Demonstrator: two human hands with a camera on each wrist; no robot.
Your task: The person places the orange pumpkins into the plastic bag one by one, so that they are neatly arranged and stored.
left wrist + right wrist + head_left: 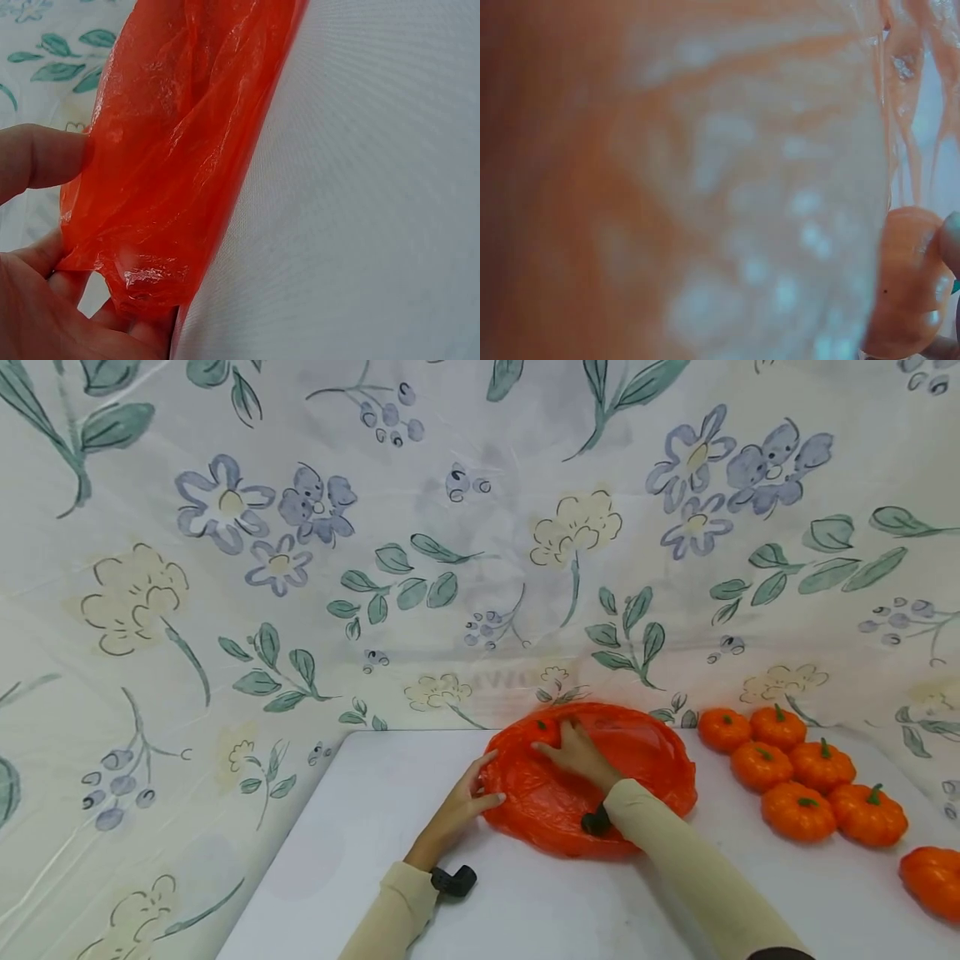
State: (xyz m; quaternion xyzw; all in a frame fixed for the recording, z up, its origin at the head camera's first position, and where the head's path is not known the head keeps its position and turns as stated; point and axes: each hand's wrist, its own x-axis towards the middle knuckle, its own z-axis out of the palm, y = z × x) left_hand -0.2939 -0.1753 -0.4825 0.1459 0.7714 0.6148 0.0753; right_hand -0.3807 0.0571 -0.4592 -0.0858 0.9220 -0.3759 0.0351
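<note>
A red plastic bag (536, 806) lies spread wide on the white table, its mouth facing up. At its left side my left hand (455, 806) holds the rim; in the left wrist view the thin plastic (172, 150) runs between thumb and fingers. Reaching inside the bag, my right hand (585, 758) has thumb and fingers around a small orange pumpkin (545, 731) with a green stem, near the far left wall. The right wrist view shows that pumpkin (907, 285) at its right edge, with blurred bag plastic (705, 187) covering most of the picture.
Several orange pumpkins (798, 812) stand grouped on the table right of the bag. One more pumpkin (933, 881) sits nearer, at the right frame edge. Behind the white table (337, 860) hangs a floral sheet (480, 568).
</note>
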